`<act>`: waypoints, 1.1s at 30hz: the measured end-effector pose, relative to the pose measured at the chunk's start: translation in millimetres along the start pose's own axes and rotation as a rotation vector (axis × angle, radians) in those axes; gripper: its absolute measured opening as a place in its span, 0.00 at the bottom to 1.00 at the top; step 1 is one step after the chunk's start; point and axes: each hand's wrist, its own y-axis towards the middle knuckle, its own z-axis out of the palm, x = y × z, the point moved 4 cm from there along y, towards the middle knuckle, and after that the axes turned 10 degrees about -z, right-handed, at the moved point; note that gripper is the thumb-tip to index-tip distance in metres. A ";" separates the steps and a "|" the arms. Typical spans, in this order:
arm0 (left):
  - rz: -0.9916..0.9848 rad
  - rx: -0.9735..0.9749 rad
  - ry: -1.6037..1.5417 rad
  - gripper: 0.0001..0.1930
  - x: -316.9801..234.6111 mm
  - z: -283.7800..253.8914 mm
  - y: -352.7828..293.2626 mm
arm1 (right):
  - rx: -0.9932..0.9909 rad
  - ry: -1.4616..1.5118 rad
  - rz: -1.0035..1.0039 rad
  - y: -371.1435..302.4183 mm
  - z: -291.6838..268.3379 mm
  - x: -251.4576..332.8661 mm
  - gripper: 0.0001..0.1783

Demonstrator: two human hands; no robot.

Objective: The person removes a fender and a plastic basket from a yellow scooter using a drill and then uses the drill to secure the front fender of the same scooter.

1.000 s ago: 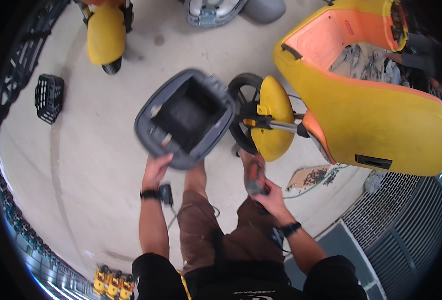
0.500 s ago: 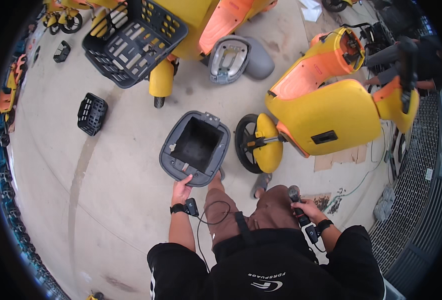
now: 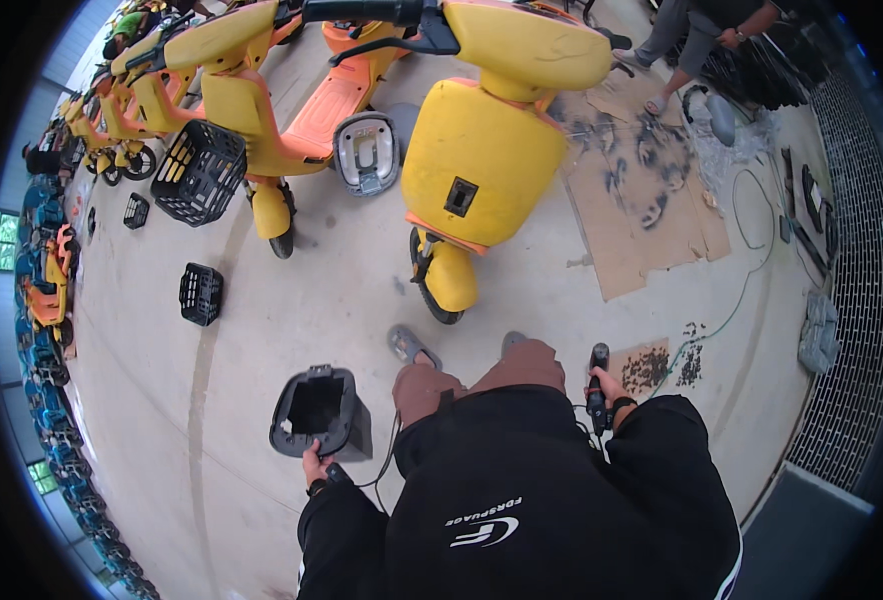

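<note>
My left hand (image 3: 315,465) grips the near edge of a grey plastic scooter compartment tub (image 3: 319,412) and holds it out at my left side, its dark hollow facing up. My right hand (image 3: 607,392) is closed around a black power screwdriver (image 3: 597,385) held upright by my right hip. A yellow scooter (image 3: 487,140) stands just ahead of my feet, its front wheel (image 3: 440,285) nearest me.
More yellow and orange scooters (image 3: 252,90) stand at the upper left with black baskets (image 3: 200,172) on and around them. A grey seat part (image 3: 366,152) lies on the floor. Cardboard sheets (image 3: 642,190), a pile of screws (image 3: 650,365) and a cable lie to the right. Another person (image 3: 697,40) stands at the top right.
I have stood up and stepped back from the scooter. The grey tub has come away to my left side, and the screwdriver hand has dropped to my right.
</note>
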 end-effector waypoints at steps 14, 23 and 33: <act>-0.402 -0.008 -0.120 0.12 107.9 -121.6 11.6 | -0.226 0.060 -0.190 -73.4 -5.3 -18.7 0.19; -0.222 0.080 -0.178 0.13 94.4 -82.4 23.2 | -0.162 0.111 -0.421 -82.2 56.3 89.6 0.22; -0.100 0.094 0.156 0.07 5.1 -6.1 48.2 | 0.014 0.279 -0.489 -144.4 92.9 52.9 0.15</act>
